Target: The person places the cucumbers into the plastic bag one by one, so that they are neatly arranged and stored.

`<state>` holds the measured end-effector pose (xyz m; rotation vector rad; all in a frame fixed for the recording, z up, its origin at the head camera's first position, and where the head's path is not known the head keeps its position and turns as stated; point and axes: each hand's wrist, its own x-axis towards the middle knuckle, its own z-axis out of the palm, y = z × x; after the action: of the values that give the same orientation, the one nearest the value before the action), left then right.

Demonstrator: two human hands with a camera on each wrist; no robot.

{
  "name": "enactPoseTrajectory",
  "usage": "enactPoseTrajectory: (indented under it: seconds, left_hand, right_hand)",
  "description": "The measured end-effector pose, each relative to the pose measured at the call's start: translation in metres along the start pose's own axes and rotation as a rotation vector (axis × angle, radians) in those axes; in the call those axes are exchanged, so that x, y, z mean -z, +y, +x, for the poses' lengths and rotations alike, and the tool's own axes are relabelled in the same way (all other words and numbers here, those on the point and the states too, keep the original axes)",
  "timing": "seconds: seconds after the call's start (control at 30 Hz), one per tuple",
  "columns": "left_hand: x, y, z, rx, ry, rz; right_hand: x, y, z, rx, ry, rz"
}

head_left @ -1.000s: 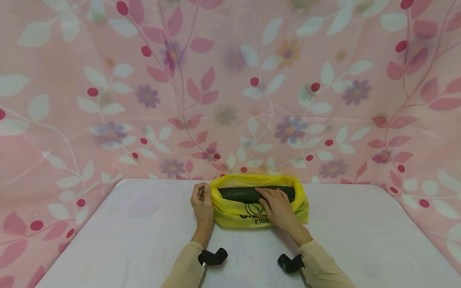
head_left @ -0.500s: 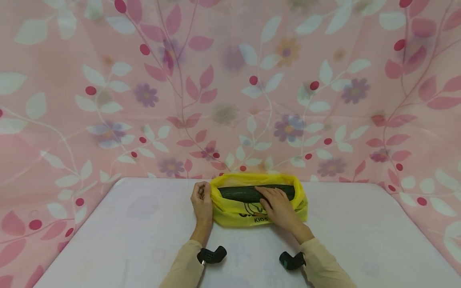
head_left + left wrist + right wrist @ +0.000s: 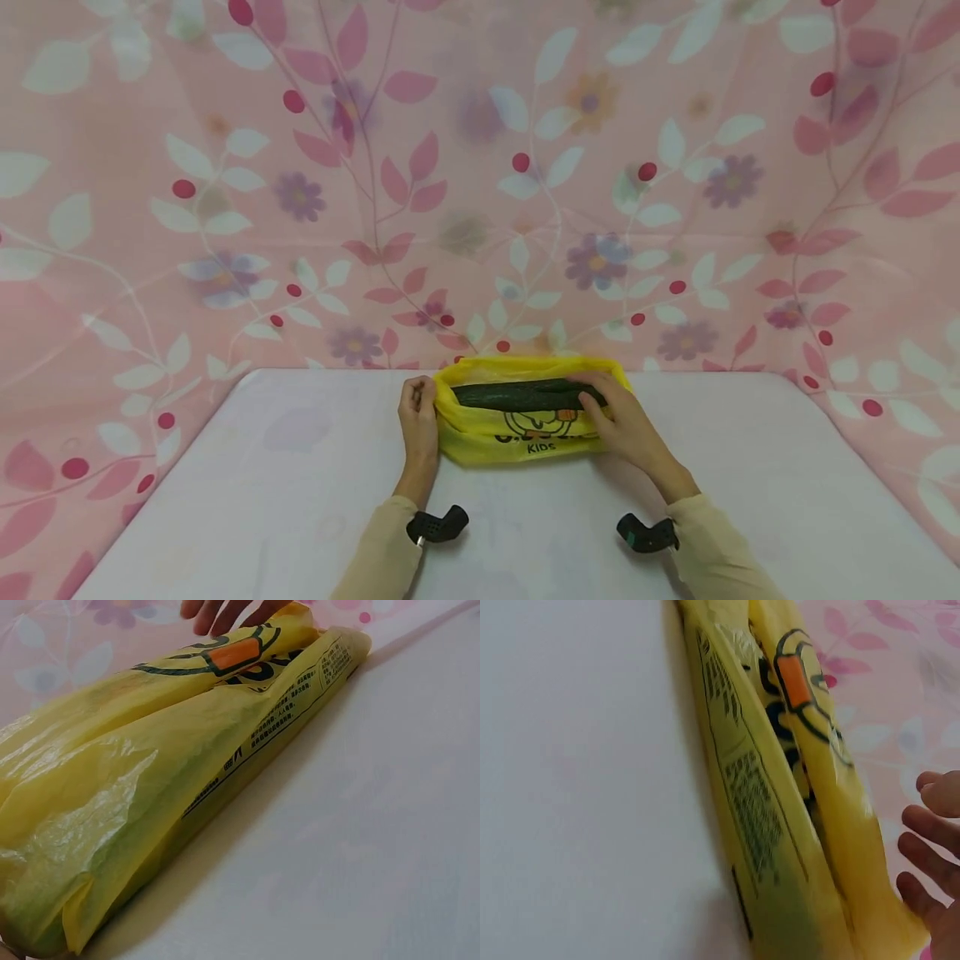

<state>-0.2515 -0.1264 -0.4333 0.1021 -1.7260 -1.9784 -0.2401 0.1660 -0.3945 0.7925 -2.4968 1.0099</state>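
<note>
A yellow plastic bag (image 3: 480,446) with a cartoon print and the word KIDS lies on the table, its mouth gaping upward. Inside it, a long dark green cucumber (image 3: 517,394) stretches from side to side. My left hand (image 3: 418,425) pinches the bag's left rim. Over the right end of the cucumber is my right hand (image 3: 633,429), its fingers reaching across the bag's mouth and hiding that end. In the right wrist view, the fingers (image 3: 930,859) are spread and loosely bent beside the bag (image 3: 757,802). Only the bag's outside (image 3: 172,750) shows in the left wrist view.
A white cloth covers the table (image 3: 300,475), whose far edge runs just behind the bag. Pink floral fabric (image 3: 465,183) hangs behind it. Black wrist cameras (image 3: 438,525) are strapped to both forearms.
My right hand has slid rightward along the cucumber from its middle to its right end, uncovering more of the bag's print. The left hand stays at the bag's left rim.
</note>
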Motion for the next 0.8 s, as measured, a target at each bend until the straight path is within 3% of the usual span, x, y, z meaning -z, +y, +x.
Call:
enactPoseTrajectory:
  seconds: [0.17, 0.4, 0.63, 0.8]
  left_hand:
    - [0.004, -0.015, 0.006, 0.000, 0.015, 0.049]
    - [0.016, -0.009, 0.004, 0.005, 0.002, 0.198]
    - [0.028, -0.005, 0.007, -0.046, -0.087, 0.344]
    - [0.043, -0.004, 0.000, -0.058, -0.151, 0.497]
  right_hand:
    - [0.011, 0.009, -0.013, 0.027, 0.075, -0.041]
    - [0.019, 0.023, -0.031, -0.015, 0.189, -0.042]
    - [0.031, 0.020, -0.036, -0.073, 0.158, -0.091]
    - [0.039, 0.013, -0.047, -0.119, 0.083, -0.153]
